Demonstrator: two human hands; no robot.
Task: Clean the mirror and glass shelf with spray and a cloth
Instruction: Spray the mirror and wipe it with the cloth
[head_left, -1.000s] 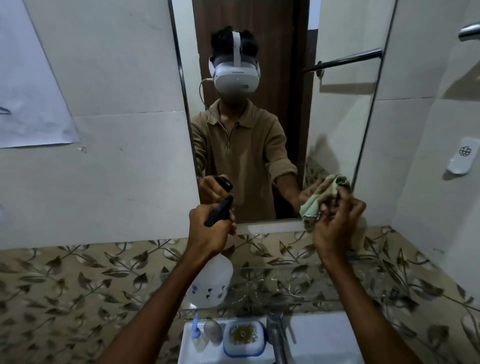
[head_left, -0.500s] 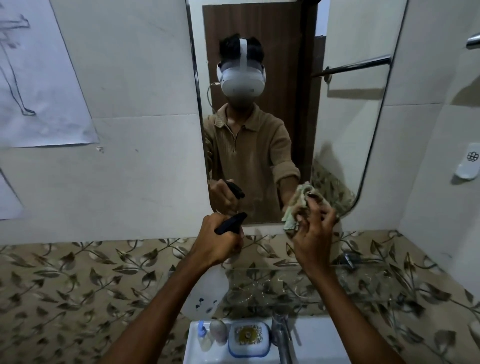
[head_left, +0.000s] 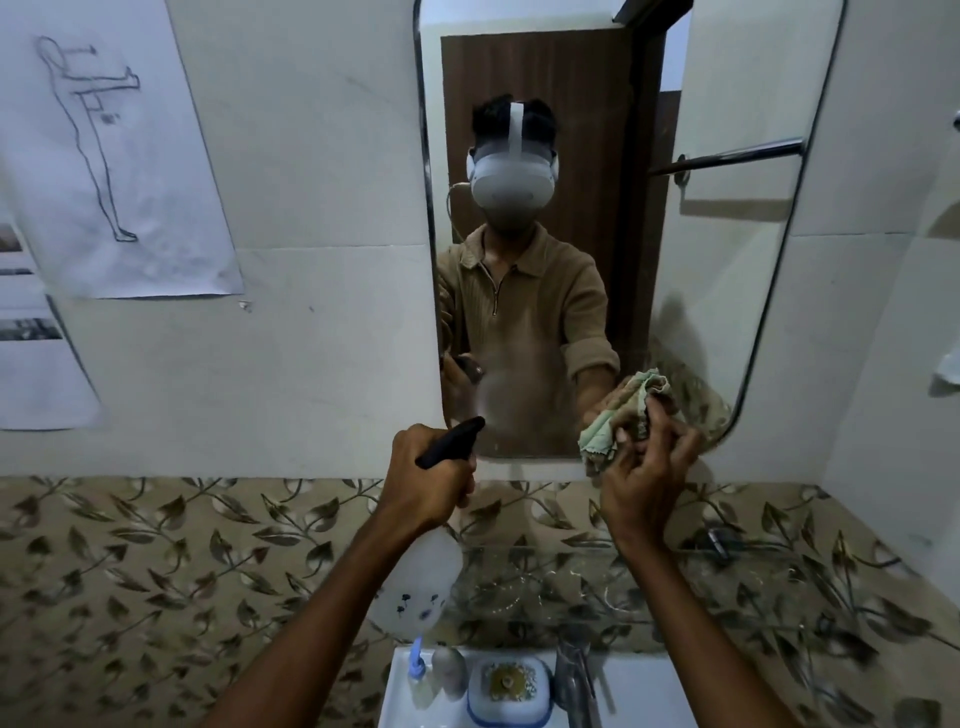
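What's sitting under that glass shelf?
Below the glass shelf sits a white sink holding a soap dish, a tap and small bottles. The forearms hide the sink's sides.

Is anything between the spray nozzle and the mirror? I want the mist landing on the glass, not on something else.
Nothing visible. The black spray nozzle in the left hand faces bare rounded wall mirror; the crumpled green cloth in the right hand sits off to the side.

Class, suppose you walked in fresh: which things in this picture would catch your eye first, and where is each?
The wall mirror dominates the centre, reflecting a person in a white headset. Below it, the left hand grips a spray bottle aimed at the glass, while the right hand holds a crumpled green cloth at the mirror's lower edge.
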